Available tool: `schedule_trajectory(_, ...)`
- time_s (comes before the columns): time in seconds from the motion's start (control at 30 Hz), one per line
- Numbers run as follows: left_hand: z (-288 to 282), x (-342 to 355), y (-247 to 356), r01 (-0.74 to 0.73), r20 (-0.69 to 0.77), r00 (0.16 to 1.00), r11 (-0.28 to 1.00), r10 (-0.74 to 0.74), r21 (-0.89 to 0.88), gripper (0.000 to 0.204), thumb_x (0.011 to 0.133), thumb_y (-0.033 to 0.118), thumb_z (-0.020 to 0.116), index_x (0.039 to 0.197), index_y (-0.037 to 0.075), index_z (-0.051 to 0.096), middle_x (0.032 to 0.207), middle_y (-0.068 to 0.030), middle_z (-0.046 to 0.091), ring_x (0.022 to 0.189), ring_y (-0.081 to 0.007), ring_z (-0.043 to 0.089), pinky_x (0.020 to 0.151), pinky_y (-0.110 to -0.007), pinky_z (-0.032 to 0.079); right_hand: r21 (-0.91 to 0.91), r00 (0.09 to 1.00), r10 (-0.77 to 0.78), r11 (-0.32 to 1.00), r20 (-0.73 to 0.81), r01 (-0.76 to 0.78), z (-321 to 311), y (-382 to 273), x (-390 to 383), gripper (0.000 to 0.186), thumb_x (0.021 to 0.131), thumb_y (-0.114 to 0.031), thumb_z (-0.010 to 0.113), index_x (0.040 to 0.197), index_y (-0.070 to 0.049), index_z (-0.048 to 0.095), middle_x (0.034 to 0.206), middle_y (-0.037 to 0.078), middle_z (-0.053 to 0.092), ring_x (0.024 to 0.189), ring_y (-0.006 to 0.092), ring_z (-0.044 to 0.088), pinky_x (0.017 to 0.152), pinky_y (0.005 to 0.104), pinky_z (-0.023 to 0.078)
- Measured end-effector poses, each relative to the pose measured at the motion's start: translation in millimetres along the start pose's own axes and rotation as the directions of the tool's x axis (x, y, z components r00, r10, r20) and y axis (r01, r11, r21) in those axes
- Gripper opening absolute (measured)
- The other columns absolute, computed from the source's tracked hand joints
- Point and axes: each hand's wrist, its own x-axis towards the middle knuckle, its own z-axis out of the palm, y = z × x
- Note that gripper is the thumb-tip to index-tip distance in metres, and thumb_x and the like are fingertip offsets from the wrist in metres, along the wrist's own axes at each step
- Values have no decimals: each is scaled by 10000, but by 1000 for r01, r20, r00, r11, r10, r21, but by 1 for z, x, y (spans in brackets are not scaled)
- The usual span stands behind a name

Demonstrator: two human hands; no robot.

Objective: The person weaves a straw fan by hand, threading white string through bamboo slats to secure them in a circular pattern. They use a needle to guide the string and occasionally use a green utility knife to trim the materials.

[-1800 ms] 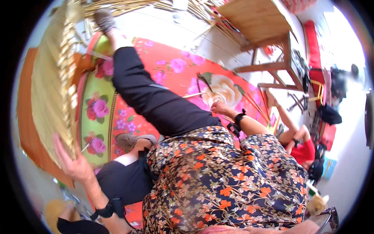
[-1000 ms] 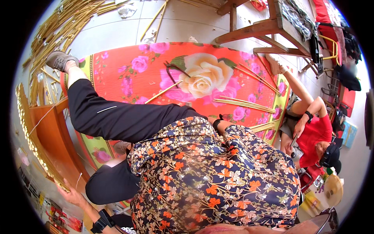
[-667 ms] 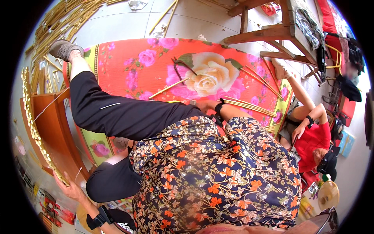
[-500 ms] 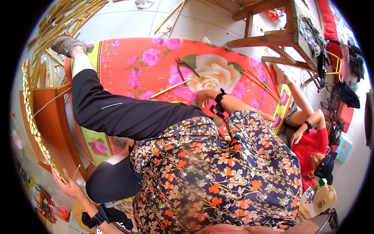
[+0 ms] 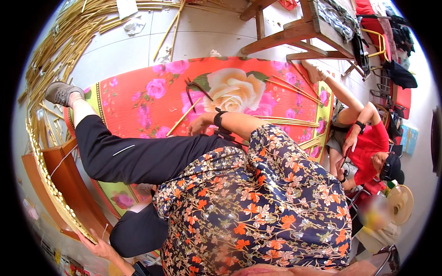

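Note:
My left hand (image 5: 101, 250) grips the lower end of a long, pale yellow woven bamboo panel (image 5: 69, 214) with a row of cut, knobbly ends along its edge. The panel stands up steeply at the far left. My right hand (image 5: 201, 124) is low over the red flowered mat (image 5: 129, 117), just beyond my dark-trousered thigh. Its fingers are partly hidden, and whether they hold anything does not show. Near it lie a thin bamboo stick (image 5: 184, 117) and dark-handled pincers (image 5: 197, 93).
A brown wooden box-like stand (image 5: 76, 184) is beside the panel. Bamboo strips (image 5: 69, 46) are heaped at the far left. Several sticks (image 5: 294, 121) lie on the mat's right. A wooden bench (image 5: 317, 27) stands far right; a person in red (image 5: 368, 147) sits nearer.
My right hand has moved left across the mat toward the stick and pincers. The panel has turned, showing more of its flat face. My view has shifted slightly.

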Motion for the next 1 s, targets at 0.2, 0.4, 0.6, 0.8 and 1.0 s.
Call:
schedule_trajectory(0.2,-10,5,13,50,22,999,999,-49,-13,497,975,221,640,1413,27,507,1425,-158,531,1302,-312,501,1095,-398,370,-376,986,-167,914,-9,152,-12,25,20,416,812,-168,684,1226,-130,655,992,39,719,865,234,680,729,391,555)
schedule_trajectory(0.4,-18,18,23,40,27,999,999,-40,-1,494,983,219,624,1418,25,495,1421,-153,529,1290,-305,504,1090,-394,371,-859,830,-533,336,166,387,29,8,-12,426,790,-277,709,1187,-127,667,1118,114,689,1062,331,630,908,440,494)
schedule_trajectory(0.6,-29,25,46,69,47,997,997,-68,-27,480,977,138,615,1430,42,488,1421,-143,531,1304,-304,494,1099,-393,365,-810,582,-663,-64,471,583,21,28,9,406,795,-309,681,1153,-119,664,1154,119,666,1110,310,601,939,411,482)
schedule_trajectory(0.8,-25,18,44,93,47,995,995,-91,-38,478,988,190,611,1429,51,493,1416,-125,535,1298,-281,493,1103,-378,359,-789,473,-698,-219,538,574,-11,31,-18,348,826,-289,635,1101,-78,661,1256,106,599,1225,287,522,1015,366,451)
schedule_trajectory(1.0,-20,15,45,58,32,998,997,-57,-50,513,948,89,641,1434,43,483,1425,-149,527,1310,-316,490,1100,-405,370,-942,694,-658,-75,293,327,-53,24,-64,221,858,-109,543,1027,-19,652,1221,99,577,1216,299,504,975,386,487)
